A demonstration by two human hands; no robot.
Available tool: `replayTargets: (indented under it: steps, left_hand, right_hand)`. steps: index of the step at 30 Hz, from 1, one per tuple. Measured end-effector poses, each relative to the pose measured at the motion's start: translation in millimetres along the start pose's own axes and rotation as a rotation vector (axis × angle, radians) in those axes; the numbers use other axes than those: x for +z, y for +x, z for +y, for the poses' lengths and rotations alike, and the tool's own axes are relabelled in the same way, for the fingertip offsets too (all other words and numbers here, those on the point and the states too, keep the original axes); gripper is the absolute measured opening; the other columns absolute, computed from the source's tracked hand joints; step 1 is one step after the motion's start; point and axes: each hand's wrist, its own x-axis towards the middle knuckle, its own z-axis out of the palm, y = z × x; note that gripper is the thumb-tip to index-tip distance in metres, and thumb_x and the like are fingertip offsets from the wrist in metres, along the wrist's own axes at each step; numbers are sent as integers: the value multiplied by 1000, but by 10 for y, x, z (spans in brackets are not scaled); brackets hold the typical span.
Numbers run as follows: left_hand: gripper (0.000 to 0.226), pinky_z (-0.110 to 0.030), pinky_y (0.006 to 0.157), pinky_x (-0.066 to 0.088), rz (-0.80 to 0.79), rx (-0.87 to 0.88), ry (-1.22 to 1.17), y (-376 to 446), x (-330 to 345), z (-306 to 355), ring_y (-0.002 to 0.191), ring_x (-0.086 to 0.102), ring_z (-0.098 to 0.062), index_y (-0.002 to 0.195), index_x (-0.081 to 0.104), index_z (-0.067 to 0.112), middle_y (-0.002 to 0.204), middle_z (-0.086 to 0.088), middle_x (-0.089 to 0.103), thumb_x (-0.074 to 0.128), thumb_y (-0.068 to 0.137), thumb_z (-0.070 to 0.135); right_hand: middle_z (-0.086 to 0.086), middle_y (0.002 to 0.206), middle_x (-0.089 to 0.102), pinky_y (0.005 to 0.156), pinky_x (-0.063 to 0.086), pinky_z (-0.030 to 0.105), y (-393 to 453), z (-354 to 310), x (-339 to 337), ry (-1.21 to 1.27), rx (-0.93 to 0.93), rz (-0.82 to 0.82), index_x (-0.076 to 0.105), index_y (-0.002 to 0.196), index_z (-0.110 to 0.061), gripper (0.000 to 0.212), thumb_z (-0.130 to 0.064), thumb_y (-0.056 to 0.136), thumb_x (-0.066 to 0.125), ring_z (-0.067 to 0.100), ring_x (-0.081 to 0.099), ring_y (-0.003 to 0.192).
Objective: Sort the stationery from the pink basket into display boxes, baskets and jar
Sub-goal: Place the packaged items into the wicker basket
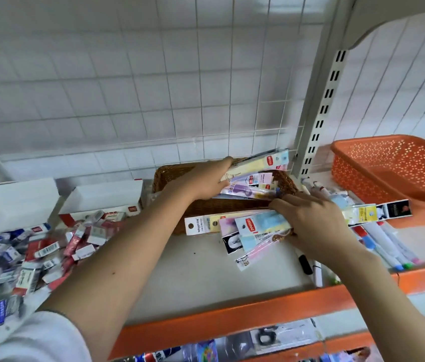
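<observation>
A brown wicker basket [221, 206] stands at the back of the white shelf, partly filled with long pastel stationery packets [254, 182]. My left hand [206, 182] reaches into it and grips the upper packets. My right hand [315, 220] grips a fanned bundle of flat packets [255, 226] lying over the basket's front rim. An orange perforated basket [389, 168], looking empty, sits at the right behind the upright.
Small boxed items [36, 246] lie heaped at the left in front of white display boxes [101, 197]. Marker pens [386, 244] lie at the right beside my right wrist. A slotted metal upright [318, 126] and wire grid back the shelf; an orange shelf edge [232, 309] runs in front.
</observation>
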Motion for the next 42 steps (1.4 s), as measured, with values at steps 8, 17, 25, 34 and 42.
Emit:
replayTargets:
  steps: [8, 17, 25, 34, 42]
  left_hand:
    - [81, -43, 108, 32, -313, -105, 179, 34, 203, -113, 136, 30, -29, 149, 11, 20, 153, -10, 21, 55, 88, 48]
    - [79, -36, 104, 36, -377, -294, 215, -103, 8, -268, 128, 39, -29, 143, 30, 12, 145, -11, 36, 59, 83, 54]
    - [46, -35, 90, 46, -176, -240, 140, -178, 52, -402, 108, 55, -24, 125, 53, 15, 123, -8, 58, 65, 82, 6]
    - [19, -32, 83, 46, 1, -155, 150, -293, -151, -414, 96, 57, -19, 107, 66, 16, 109, -3, 64, 61, 89, 19]
    - [46, -30, 94, 40, -15, -38, -9, -107, 15, -222, 115, 53, -18, 132, 52, 18, 132, -1, 55, 62, 89, 28]
  right_hand:
    - [-5, 80, 70, 62, 50, 27, -1, 13, 102, 27, 0, -36, 69, 89, -22, 58, -17, 33, 84, 21, 68, 69]
    - [-6, 80, 70, 61, 50, 29, 63, 30, 148, 45, -22, -68, 66, 93, -23, 59, -17, 36, 82, 22, 67, 69]
    - [-5, 72, 66, 59, 48, 28, 132, 27, 130, 35, -36, -53, 66, 88, -22, 52, -17, 38, 81, 23, 64, 64]
    - [-4, 75, 67, 58, 44, 27, 138, -8, 139, 45, -19, -57, 65, 87, -21, 51, -13, 38, 77, 24, 63, 64]
    - [-4, 78, 68, 60, 48, 29, 134, -44, 130, 42, -22, -97, 65, 89, -21, 53, -18, 39, 83, 24, 64, 68]
